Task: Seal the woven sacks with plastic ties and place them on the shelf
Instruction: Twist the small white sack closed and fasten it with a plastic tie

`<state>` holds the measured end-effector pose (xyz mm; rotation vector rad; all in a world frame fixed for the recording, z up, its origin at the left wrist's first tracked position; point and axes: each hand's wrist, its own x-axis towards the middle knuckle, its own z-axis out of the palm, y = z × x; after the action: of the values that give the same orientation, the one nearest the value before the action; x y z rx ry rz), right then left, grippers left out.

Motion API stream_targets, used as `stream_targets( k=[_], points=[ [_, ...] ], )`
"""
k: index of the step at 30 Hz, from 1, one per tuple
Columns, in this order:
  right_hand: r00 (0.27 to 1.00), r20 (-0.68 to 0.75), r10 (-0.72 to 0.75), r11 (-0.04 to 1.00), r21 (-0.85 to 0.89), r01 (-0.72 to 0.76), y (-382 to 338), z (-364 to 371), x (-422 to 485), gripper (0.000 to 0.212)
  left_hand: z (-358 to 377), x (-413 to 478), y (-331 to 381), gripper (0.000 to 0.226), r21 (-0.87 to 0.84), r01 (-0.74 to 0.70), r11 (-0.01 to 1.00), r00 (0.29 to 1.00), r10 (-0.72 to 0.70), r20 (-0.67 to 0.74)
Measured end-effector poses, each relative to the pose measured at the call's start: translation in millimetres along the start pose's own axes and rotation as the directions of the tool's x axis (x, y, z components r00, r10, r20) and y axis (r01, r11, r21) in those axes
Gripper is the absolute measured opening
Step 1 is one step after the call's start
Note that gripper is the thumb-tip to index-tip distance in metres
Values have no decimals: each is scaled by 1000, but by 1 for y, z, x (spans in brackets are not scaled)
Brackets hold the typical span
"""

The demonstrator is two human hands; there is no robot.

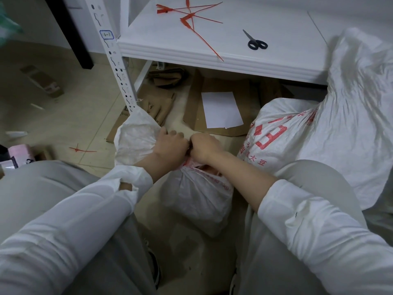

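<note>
white long sleeves (70, 213), creased and bunched at the cuffs; light grey trousers (38, 179); one dark shoe (154, 267).

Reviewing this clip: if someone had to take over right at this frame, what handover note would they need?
Left hand: grips the gathered neck of the small sack, on the floor between the knees.
Right hand: fingers curled at the same neck; whether a tie is on, cannot tell.
Red ties and scissors lie on the shelf; one stray tie on the floor.
Printed sack stands on the floor at right.
Done: neck bunched. Left: fasten the tie, shelve the sacks.
</note>
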<state>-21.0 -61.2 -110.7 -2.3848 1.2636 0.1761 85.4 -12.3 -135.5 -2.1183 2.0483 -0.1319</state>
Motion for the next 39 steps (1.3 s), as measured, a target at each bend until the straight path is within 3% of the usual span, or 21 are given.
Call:
stream_targets(
  k=[3, 7, 11, 16, 20, 25, 31, 39],
  points=[
    [994, -96, -52, 989, -146, 38, -4, -18, -1, 19, -12, 4, 4, 28, 4, -22, 1000, 998, 22, -60],
    [966, -251, -69, 978, -208, 16, -1, -42, 4, 19, -36, 11, 4, 30, -93, 11, 996, 987, -25, -159],
    [940, -337, -51, 987, -161, -5, 10, -58, 12, 28, -54, 18, -4, 26, -131, 25, 991, 979, -50, -197],
    [888, -459, -11, 998, -66, -22, 14, -72, 25, 21, -87, 24, -19, 17, -229, 2, 973, 945, -77, -317],
    [830, -558, -16, 1000, 6, 24, 14, -92, 35, 17, -115, 28, -33, 27, -368, -34, 929, 890, -139, -434],
    [806, -588, 66, 992, 125, 10, 29, -115, 55, 28, -131, 44, -38, 21, -435, -40, 900, 867, -185, -462],
    [791, -582, 191, 981, 138, -135, 55, -126, 75, 49, -132, 62, -33, 20, -440, -71, 895, 871, -159, -465],
    [732, -632, 254, 967, 170, -189, 93, -147, 123, 43, -137, 91, -33, 18, -487, -85, 869, 882, -162, -442]
  ],
)
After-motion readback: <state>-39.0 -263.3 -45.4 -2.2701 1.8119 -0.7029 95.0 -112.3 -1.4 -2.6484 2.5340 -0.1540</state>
